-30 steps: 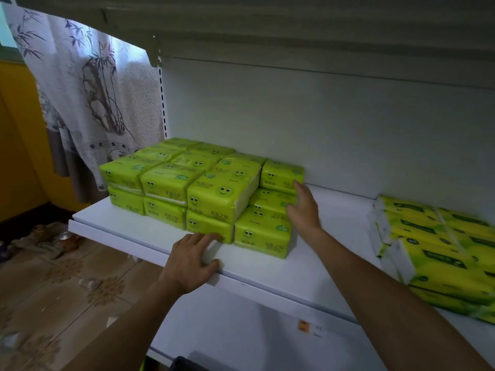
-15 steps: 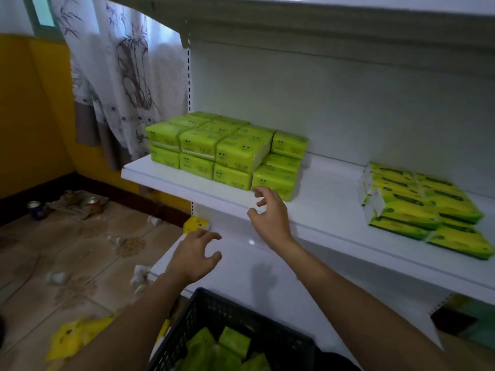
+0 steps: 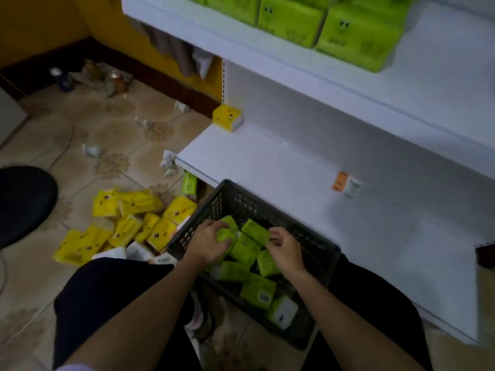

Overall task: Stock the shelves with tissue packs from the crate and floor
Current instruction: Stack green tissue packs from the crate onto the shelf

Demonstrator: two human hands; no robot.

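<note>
Upper shelf (image 3: 348, 84): stacked green packs (image 3: 356, 36) near the front edge, bare board to their right.
Lower shelf (image 3: 267, 162): wide bare board, one yellow pack (image 3: 227, 117) at the back left corner.
Crate (image 3: 241, 194): far corner at the lower shelf's front edge, loose green tissue packs (image 3: 245, 249) inside.
Floor heap (image 3: 128, 223): yellow, left of the crate.
Left hand (image 3: 209, 245): curled round one green pack.
Right hand (image 3: 285, 250): close by but apart, pinching another.

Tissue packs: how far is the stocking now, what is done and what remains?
Done: stacked green packs stand on the upper shelf. In hand: the left hand grips a green pack in the crate; the right hand reaches beside it, grip unclear. Left: other crate packs, the yellow packs on the floor; the lower shelf holds one yellow pack.
</note>
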